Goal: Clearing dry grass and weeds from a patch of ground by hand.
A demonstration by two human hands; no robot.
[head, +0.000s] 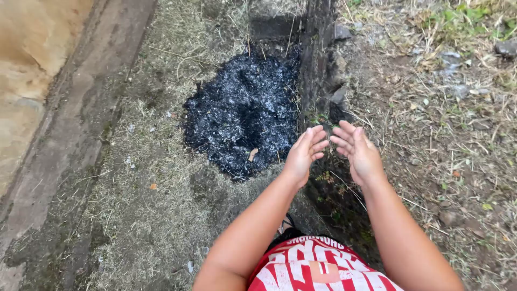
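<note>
Two bare hands are out in front of you, palms turned toward each other and just apart: your left hand (305,153) and your right hand (360,153). Each grip is released, fingers loosely spread, holding nothing. Nearest to them is a pile of black ash (242,113), lying on dry grass clippings (151,205) just left of your left hand. Below your hands a dark ditch (336,199) runs along a low earth bank. A concrete curb (70,134) runs along the far left. Bare ground with straw (447,134) is on the right.
</note>
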